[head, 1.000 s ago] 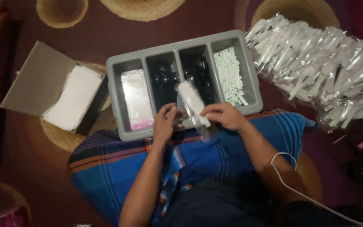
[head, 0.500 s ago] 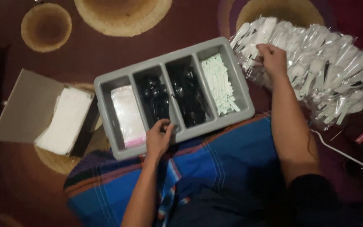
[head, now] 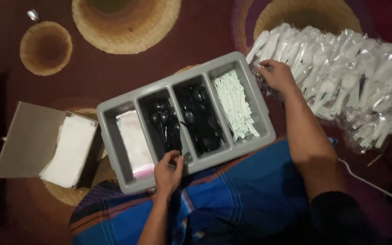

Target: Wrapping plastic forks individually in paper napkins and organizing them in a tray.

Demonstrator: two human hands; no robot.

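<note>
1. Head view: left hand [head: 168,172] pinches black plastic cutlery [head: 166,129] at the near edge of the grey divided tray [head: 114,156], in its second compartment.
2. Right hand [head: 275,77] grips a clear packet on the pile of wrapped cutlery packets [head: 345,81], just beside the tray's far right corner.

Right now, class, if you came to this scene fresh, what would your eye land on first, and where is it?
First, the big heap of clear-wrapped white packets at upper right, where the right hand rests on its near edge. Next, the grey four-compartment tray in the middle: black plastic cutlery fills its two middle sections, and the left hand reaches in at the front rim.
</note>
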